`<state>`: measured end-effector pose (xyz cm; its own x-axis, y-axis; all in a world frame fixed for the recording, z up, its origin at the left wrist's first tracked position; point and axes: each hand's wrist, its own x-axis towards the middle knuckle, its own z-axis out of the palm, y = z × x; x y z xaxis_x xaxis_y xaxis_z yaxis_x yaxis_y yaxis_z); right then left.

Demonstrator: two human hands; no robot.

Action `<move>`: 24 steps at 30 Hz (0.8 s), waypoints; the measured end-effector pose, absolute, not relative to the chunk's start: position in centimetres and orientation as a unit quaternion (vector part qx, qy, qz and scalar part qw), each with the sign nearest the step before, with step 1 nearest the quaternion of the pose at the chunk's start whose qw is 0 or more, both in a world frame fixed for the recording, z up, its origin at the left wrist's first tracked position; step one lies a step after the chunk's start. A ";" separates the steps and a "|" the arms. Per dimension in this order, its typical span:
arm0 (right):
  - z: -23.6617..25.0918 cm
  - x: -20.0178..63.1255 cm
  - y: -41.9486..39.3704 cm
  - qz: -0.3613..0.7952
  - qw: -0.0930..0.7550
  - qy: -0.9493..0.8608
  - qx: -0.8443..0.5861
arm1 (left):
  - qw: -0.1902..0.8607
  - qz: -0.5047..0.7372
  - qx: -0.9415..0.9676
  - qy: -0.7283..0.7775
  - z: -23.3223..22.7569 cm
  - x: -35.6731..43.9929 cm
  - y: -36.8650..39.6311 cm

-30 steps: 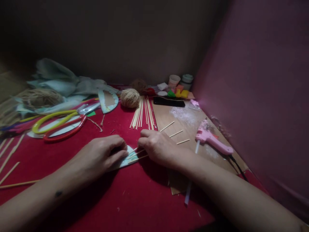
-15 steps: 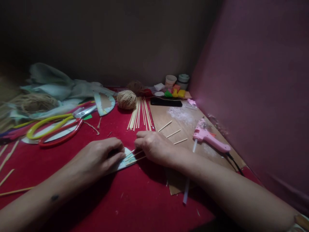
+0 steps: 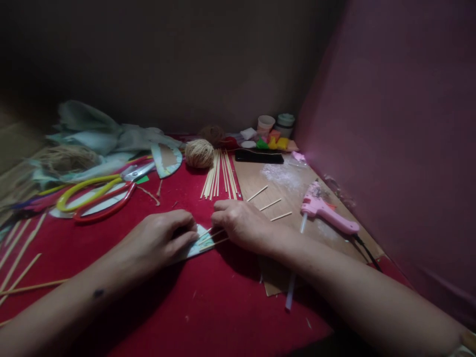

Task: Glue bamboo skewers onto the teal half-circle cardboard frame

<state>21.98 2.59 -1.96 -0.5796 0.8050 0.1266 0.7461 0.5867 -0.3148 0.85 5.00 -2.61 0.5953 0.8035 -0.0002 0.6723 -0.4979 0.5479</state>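
My left hand [image 3: 173, 233] is closed on a light blue-white patterned piece [image 3: 201, 247], holding it low over the red cloth. Thin wooden sticks [image 3: 213, 244] lie across that piece and fan out to the right. My right hand [image 3: 238, 220] is closed around these sticks, its fingertips bent down and partly hidden. The far ends of the sticks [image 3: 270, 204] show beyond the hand, over a brown board. Behind the hands, a bundle of similar sticks [image 3: 220, 176] lies beside a ball of twine [image 3: 200, 153].
A pink glue gun [image 3: 330, 216] with a clear glue stick [image 3: 290, 292] rests on the brown board [image 3: 245, 173], near a black phone-like slab [image 3: 259, 156]. Yellow-and-red-handled scissors [image 3: 104, 193] lie at left, by crumpled cloth [image 3: 87, 124]. Loose sticks [image 3: 22, 275] lie at far left.
The whole view has shifted slightly, so things appear a little farther right. Both hands keep the same hold on the patterned piece and the sticks.
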 end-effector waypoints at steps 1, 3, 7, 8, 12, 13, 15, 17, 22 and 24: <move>-2.1 22.0 2.5 0.113 0.133 -0.881 -0.439 | 0.272 0.124 0.847 0.439 -2.2 1.0 4.9; -2.3 22.1 2.4 0.114 0.144 -0.878 -0.442 | 0.323 0.114 0.820 0.458 -1.3 1.2 4.6; -2.8 22.1 2.4 0.128 0.162 -0.872 -0.445 | 0.444 0.125 0.738 0.493 -0.2 1.5 4.5; -2.8 22.1 2.4 0.130 0.161 -0.872 -0.444 | 0.458 0.121 0.729 0.494 -0.1 1.4 4.6; -2.7 22.0 2.4 0.127 0.153 -0.872 -0.447 | 0.417 0.102 0.772 0.469 -0.2 0.9 4.8; -2.7 22.0 2.4 0.128 0.153 -0.872 -0.448 | 0.396 0.099 0.789 0.459 -0.2 0.9 4.8; -2.7 22.0 2.4 0.131 0.154 -0.870 -0.449 | 0.363 0.098 0.810 0.450 -0.3 0.9 4.8; -2.7 22.0 2.4 0.137 0.154 -0.868 -0.451 | 0.346 0.100 0.815 0.454 -0.3 1.1 4.7; -2.9 22.0 2.4 0.145 0.157 -0.864 -0.456 | 0.312 0.120 0.820 0.464 -0.9 1.7 4.5; -2.9 22.0 2.5 0.146 0.157 -0.863 -0.457 | 0.296 0.126 0.828 0.460 -1.1 1.9 4.5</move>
<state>21.96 2.45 -2.89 -0.5325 0.8354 0.1365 0.7437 0.5387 -0.3958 1.85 4.47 -1.11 0.5456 0.8357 -0.0624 0.6861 -0.4028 0.6058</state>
